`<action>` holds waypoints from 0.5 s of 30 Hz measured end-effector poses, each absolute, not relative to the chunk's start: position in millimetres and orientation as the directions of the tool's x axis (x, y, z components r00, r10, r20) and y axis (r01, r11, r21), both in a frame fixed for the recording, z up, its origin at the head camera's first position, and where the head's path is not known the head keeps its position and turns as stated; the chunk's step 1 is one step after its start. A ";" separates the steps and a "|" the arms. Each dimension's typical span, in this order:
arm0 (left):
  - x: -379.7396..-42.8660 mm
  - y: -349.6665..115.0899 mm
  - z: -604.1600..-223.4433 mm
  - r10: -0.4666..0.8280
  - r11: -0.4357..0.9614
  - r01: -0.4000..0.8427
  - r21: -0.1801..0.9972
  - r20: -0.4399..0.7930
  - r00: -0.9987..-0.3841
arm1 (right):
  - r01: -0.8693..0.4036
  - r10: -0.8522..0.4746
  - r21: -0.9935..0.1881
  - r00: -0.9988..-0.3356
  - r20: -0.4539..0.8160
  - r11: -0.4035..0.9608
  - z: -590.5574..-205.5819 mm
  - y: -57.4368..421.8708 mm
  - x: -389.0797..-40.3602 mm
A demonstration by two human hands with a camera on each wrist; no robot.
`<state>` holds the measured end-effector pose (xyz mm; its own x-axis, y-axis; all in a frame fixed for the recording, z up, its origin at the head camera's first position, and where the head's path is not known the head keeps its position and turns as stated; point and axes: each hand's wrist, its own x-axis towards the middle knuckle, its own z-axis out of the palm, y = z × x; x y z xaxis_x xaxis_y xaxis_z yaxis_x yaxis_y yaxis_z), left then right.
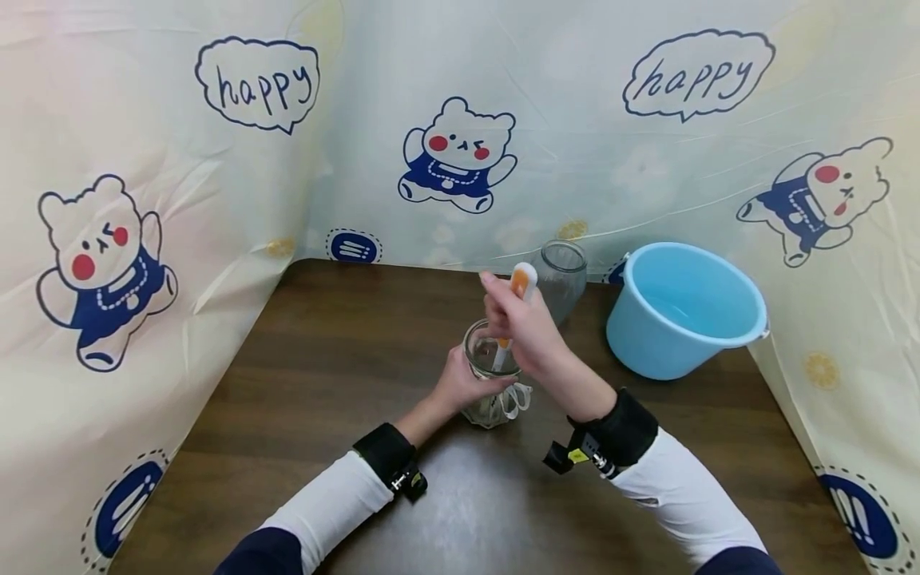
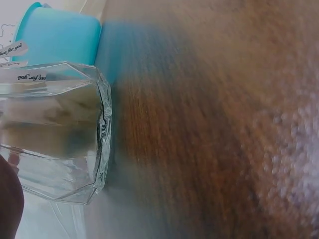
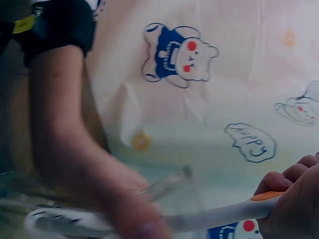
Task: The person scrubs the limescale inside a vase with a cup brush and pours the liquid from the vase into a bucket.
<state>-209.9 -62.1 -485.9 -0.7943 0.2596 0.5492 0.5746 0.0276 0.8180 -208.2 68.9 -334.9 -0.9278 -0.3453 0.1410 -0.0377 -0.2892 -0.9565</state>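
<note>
Glass jar (image 1: pixel 489 411) clasped by left hand (image 1: pixel 467 382), orange-and-white handle (image 1: pixel 525 276) slanting into it, gripped by right hand (image 1: pixel 530 326), blue bucket (image 1: pixel 644 339) right of those fingers

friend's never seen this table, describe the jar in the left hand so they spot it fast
On the brown wooden table, go left from the blue bucket, past the right hand, to the left hand. It grips the clear glass jar, a white-and-orange handle dipping into it. Its white ribbon bow sets it apart; none shows on the other glass jar behind.
</note>
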 end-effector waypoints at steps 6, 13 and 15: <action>-210.3 -61.8 -485.7 0.249 0.047 0.578 0.814 0.551 -0.796 | -0.147 -0.371 -0.931 -0.887 0.273 -0.334 -304.2 79.2 -208.9; -210.1 -62.7 -485.6 0.257 0.035 0.591 0.806 0.565 -0.784 | -0.157 -0.408 -0.955 -0.878 0.251 -0.251 -313.4 80.2 -208.3; -212.0 -62.1 -487.6 0.258 0.012 0.598 0.801 0.575 -0.776 | -0.144 -0.385 -0.971 -0.899 0.209 -0.193 -326.0 77.7 -207.5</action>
